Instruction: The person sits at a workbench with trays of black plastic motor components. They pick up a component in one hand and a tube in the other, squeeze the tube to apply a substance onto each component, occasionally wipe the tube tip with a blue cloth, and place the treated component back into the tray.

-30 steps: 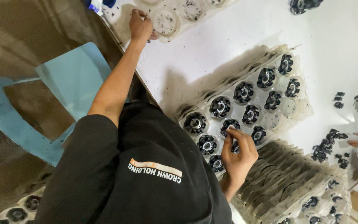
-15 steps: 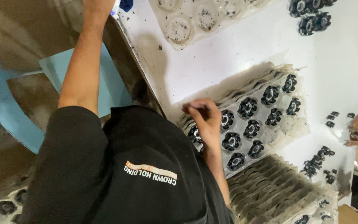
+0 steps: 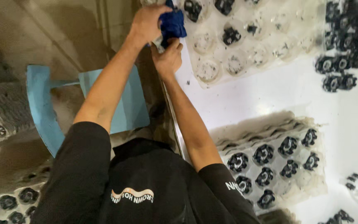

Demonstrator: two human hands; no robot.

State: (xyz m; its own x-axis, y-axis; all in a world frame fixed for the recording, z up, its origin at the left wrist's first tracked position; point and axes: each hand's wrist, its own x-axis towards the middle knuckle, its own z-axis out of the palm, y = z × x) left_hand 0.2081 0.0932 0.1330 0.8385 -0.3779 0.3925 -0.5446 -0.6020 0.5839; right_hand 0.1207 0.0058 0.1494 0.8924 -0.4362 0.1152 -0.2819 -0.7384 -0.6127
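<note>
My left hand point(image 3: 146, 20) is closed over a dark blue cloth point(image 3: 172, 23) at the table's left edge. My right hand point(image 3: 168, 58) comes up from below and grips the cloth's lower end. Both hands meet beside a clear plastic tray point(image 3: 212, 76) with round pockets, a few of which hold black round parts point(image 3: 231, 35). Closer to me on the white table point(image 3: 270, 99) lies a second clear tray point(image 3: 315, 182) with several black round parts point(image 3: 264, 154) in its pockets.
Loose black parts point(image 3: 338, 62) lie in a heap at the table's far right. A light blue plastic chair point(image 3: 42, 112) stands on the floor to my left. Another tray of black parts point(image 3: 5, 203) sits at the lower left.
My right hand left the near tray of black parts and went up to join my left hand at the blue cloth. The view shifted toward the far tray.
</note>
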